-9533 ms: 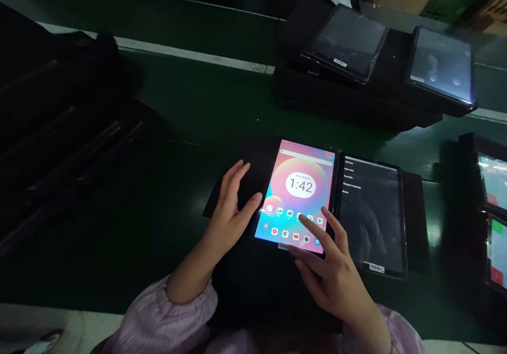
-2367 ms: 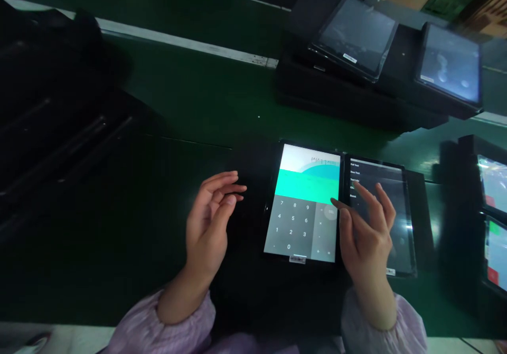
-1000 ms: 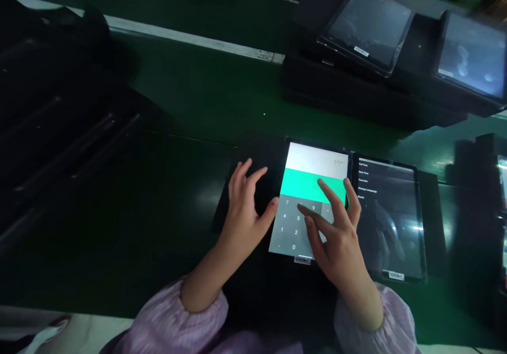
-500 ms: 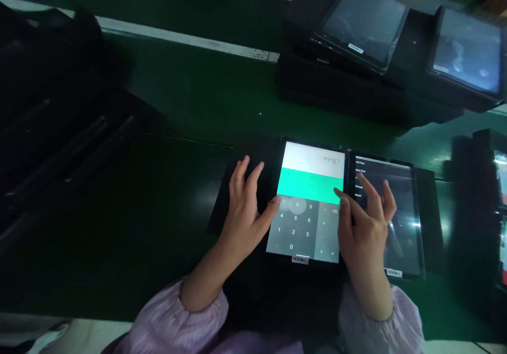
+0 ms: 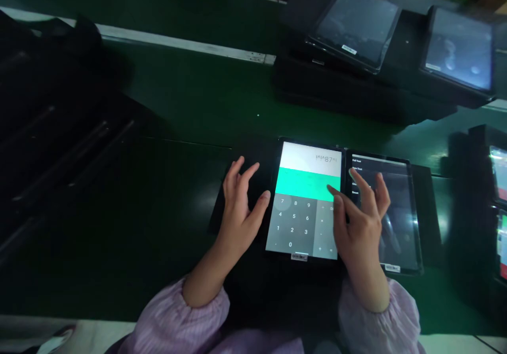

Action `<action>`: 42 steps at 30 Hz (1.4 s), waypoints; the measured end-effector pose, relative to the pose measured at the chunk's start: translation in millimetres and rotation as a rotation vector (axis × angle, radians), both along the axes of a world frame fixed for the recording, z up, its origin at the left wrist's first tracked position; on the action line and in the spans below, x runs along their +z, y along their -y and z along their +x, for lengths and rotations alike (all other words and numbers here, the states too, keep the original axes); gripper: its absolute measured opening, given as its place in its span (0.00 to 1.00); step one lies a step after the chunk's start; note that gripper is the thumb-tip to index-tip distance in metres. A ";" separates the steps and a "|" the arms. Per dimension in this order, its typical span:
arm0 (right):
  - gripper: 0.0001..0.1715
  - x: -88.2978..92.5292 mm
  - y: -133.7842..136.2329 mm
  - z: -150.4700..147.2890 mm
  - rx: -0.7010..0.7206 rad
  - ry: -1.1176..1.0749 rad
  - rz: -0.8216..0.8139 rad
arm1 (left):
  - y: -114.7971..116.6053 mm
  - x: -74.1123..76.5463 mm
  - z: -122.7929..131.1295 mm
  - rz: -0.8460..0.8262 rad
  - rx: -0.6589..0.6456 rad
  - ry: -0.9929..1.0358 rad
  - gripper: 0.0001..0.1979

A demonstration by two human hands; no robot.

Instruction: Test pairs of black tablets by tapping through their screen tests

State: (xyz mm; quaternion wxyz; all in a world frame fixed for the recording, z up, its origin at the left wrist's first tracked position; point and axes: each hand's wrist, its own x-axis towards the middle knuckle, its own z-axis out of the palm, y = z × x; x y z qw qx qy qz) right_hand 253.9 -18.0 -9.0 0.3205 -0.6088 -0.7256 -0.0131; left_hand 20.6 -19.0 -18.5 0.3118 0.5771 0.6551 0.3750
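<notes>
A tablet (image 5: 293, 227) lies in front of me with a calculator on its lit screen: white display strip, green band, grey keypad. Just off its left edge is my left hand (image 5: 241, 206), fingers spread, thumb near the 7 key, holding nothing. My right hand (image 5: 360, 222) hovers over the tablet's right side, fingers apart, index finger pointing at the green band; whether it touches the glass I cannot tell. Partly under that hand lies a second tablet (image 5: 404, 206) with a dark screen and a short text menu. Each tablet has a white label at its lower edge.
Two more tablets, one dark (image 5: 358, 24) and one bluish (image 5: 461, 47), rest on black stacks at the back right. Lit screens (image 5: 499, 171) show at the right edge. Black bulky items (image 5: 51, 95) occupy the left of the green table (image 5: 190, 90).
My left thumb has pulled back left from the keypad, and the highlight now sits on 7 instead of 8. More characters show in the display. The view has shifted slightly.
</notes>
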 end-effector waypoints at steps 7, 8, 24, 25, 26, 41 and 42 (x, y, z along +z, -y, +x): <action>0.21 11.3 -3.3 18.1 -0.052 -0.018 -0.007 | -13.2 2.0 -2.6 0.021 0.063 0.035 0.21; 0.21 12.5 -5.8 27.9 -0.085 -0.017 0.002 | -17.5 2.8 -3.8 0.006 0.060 0.037 0.21; 0.23 5.3 -22.2 94.1 -0.207 -0.055 0.075 | -102.5 -12.6 1.0 -0.020 0.033 -0.135 0.20; 0.24 5.3 -20.4 96.6 -0.219 -0.072 0.083 | -102.7 -12.4 2.4 -0.031 0.038 -0.144 0.21; 0.25 5.1 -19.0 98.6 -0.227 -0.088 0.081 | -103.0 -11.8 3.8 -0.042 0.043 -0.153 0.21; 0.22 9.3 -15.2 100.3 -0.134 -0.107 -0.011 | -98.1 -3.9 4.7 -0.038 0.110 -0.014 0.22; 0.22 8.9 -15.9 99.8 -0.113 -0.084 -0.014 | -97.0 -3.0 3.6 -0.030 0.117 0.002 0.22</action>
